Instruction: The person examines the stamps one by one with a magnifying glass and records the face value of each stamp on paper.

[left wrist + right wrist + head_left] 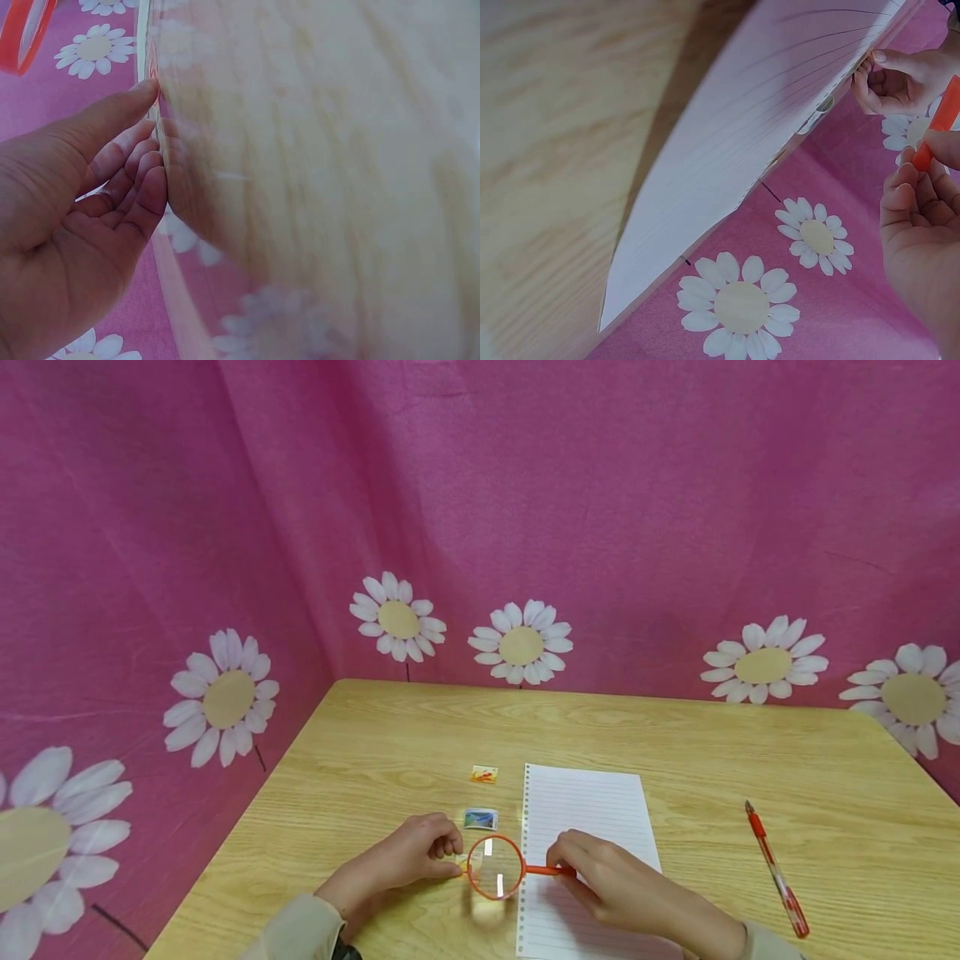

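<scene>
My right hand [603,877] pinches the handle of an orange-red magnifying glass [497,867] between thumb and fingers, over the left edge of a lined sheet [592,814]. In the right wrist view the orange handle [946,112] sticks out of the grip. My left hand [412,853] rests on the table just left of the lens, fingers loosely bent, thumb tip at a small stamp [462,861] lying flat. The lens partly covers that stamp. Above it lie a blue-green picture stamp [481,819] and a yellow stamp with red marks [483,774].
A red pen [777,868] lies to the right of the sheet on the wooden table [390,727]. Pink cloth with white daisies [600,510] hangs behind the table and along its left side.
</scene>
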`<state>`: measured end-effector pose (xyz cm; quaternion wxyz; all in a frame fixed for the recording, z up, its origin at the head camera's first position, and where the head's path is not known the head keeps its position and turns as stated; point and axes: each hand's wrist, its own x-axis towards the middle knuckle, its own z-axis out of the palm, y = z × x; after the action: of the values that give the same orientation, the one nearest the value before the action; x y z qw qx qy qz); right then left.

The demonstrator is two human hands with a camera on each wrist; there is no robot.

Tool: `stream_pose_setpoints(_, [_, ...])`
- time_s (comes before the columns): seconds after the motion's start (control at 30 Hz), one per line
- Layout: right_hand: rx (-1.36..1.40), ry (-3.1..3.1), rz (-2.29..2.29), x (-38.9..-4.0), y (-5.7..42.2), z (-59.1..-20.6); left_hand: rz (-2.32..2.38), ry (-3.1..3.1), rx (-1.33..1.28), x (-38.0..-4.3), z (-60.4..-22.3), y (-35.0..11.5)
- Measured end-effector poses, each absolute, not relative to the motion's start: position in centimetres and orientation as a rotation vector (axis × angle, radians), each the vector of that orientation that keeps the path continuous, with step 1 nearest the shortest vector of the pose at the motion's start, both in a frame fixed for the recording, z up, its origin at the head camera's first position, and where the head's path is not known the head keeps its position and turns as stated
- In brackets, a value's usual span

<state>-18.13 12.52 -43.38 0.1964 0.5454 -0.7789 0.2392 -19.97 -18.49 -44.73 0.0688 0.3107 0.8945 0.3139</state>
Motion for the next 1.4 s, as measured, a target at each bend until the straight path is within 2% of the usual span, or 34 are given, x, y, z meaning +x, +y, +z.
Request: stream_pose_setpoints(1.4, [1.55, -2.202, 0.68, -18.07, 12.69, -43.37, 0.938, 2.698, 0.968, -19.95, -44.61, -18.57])
